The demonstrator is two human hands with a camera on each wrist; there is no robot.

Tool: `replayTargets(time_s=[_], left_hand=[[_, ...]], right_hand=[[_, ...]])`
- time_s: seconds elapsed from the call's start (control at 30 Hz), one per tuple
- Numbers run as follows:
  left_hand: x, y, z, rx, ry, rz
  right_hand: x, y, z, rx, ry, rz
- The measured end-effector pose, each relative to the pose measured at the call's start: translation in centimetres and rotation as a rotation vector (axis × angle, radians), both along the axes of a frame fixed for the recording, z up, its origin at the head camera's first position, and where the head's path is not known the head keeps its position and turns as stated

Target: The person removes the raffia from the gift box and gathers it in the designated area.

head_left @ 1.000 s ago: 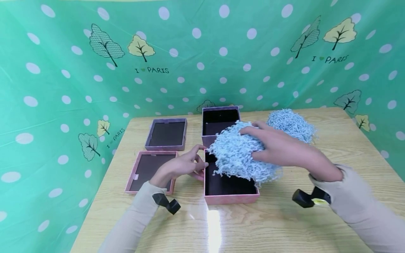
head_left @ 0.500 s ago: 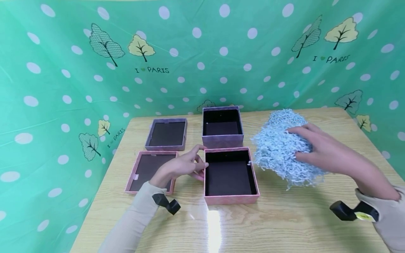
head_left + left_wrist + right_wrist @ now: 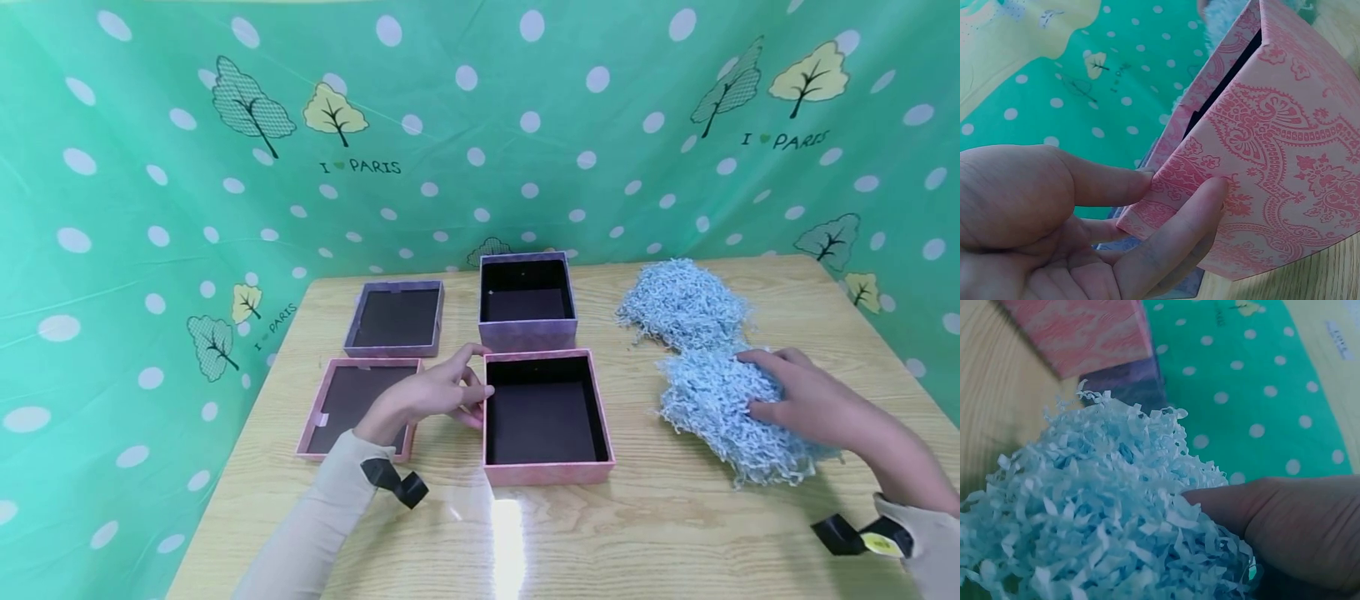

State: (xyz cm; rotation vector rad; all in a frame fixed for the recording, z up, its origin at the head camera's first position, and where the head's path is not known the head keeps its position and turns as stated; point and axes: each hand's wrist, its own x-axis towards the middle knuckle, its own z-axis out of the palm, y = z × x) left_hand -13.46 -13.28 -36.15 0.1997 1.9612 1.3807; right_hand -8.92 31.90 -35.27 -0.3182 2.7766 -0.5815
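A pink patterned box (image 3: 550, 473) with a dark interior sits mid-table in the head view. My left hand (image 3: 438, 390) holds its left side near the back corner; in the left wrist view the thumb (image 3: 1113, 187) lies at the rim and the other fingers against the patterned outer wall (image 3: 1297, 144). To the right, my right hand (image 3: 813, 396) grips a loose bundle of light-blue shredded paper (image 3: 723, 408), low over the table. Only the thumb (image 3: 1229, 509) shows beside the paper strands (image 3: 1097, 500) in the right wrist view; the other fingers are hidden.
Behind the pink box stands a purple box (image 3: 528, 336). A purple lid (image 3: 393, 352) and a pink lid (image 3: 322, 383) lie at the left, insides up. A second pile of blue shredded paper (image 3: 678, 296) is at the back right. A green dotted curtain (image 3: 480, 192) borders the table.
My right hand has carried the shredded paper from over the pink box rightward and down toward the table, uncovering the box interior and the back pile. The left hand has stayed put.
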Motion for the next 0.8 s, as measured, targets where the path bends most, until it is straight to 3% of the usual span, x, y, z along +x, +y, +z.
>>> replayTargets(time_s=[0.3, 0.47, 0.63, 0.8], left_hand=[[-0.1, 0.0, -0.1, -0.004, 0.008, -0.004], [-0.1, -0.1, -0.1, -0.012, 0.010, -0.001], [-0.2, -0.2, 0.0, -0.030, 0.010, 0.004], [-0.5, -0.3, 0.2, -0.085, 0.067, -0.042]], right_hand=[[-0.4, 1.2, -3.1, 0.014, -0.095, -0.063], [-0.4, 1.2, -4.0, 0.007, -0.121, -0.073], [-0.5, 1.1, -3.6, 0.012, -0.141, -0.052], [-1.3, 0.6, -1.3, 0.087, -0.133, 0.024]])
